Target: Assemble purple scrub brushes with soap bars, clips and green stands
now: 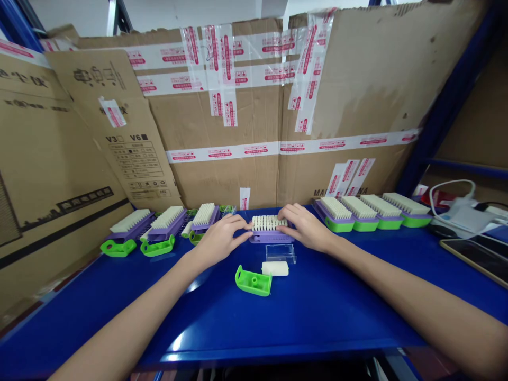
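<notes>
A scrub brush [270, 236] with white bristles and a purple base lies bristles up on the blue table, between my two hands. The thumb and fingers of my left hand [223, 235] pinch its left end. On the other side, my right hand [305, 226] grips the right end, fingertips against the bristles. Just in front of the brush sits a clear plastic box-shaped piece [281, 254]. Closer to me lie a white roller-like piece [275, 269] and a bright green plastic shell [253, 282], its hollow side up.
Several purple brushes [129, 222] with green shells stand at the left. Several brushes on green bases [364, 224] line up at the right. A phone [478, 256] and a white charger with cable [462, 214] lie far right. Taped cardboard [226, 174] walls the blue table [317, 312].
</notes>
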Available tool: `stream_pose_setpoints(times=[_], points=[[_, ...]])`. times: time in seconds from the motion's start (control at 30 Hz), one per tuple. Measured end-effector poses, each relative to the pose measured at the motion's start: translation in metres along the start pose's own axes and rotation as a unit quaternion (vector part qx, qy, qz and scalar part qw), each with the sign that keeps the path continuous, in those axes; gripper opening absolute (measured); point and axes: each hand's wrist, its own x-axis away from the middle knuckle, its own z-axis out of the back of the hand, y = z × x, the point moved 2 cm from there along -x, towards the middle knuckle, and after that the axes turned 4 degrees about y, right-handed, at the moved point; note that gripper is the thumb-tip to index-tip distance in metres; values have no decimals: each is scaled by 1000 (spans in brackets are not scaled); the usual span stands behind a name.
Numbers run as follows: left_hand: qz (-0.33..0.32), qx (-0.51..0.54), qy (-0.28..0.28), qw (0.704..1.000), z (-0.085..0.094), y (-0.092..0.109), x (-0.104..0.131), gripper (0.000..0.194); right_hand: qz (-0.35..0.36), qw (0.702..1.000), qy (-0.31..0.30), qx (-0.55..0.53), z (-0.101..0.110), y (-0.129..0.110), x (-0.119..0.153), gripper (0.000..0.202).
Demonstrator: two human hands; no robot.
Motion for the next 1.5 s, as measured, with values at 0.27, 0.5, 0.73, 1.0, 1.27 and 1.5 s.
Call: stream_pose_setpoints(times=[0.27, 0.5, 0.73, 1.0, 1.27, 1.5], points=[[17, -20, -35, 999, 3, 2, 0, 24, 1, 1000, 3, -8, -1, 1, 0, 12], [36, -24, -57, 997, 2, 1, 0, 22, 2, 1000, 5, -5, -1, 0, 0, 12], [73, -19, -69, 995, 3, 4, -2, 23, -4, 1000, 2, -6, -1, 0, 0, 12], [98, -14, -55, 994, -1, 5, -2, 23, -6, 1000, 7, -13, -1, 1, 0, 11], [156, -24, -20, 987, -10, 2, -4, 19, -15, 1000, 6, -18, -1, 0, 0, 12], [190, 25, -29, 981, -11, 3, -10, 13, -13, 1000, 2, -28, -1, 1, 0, 12]])
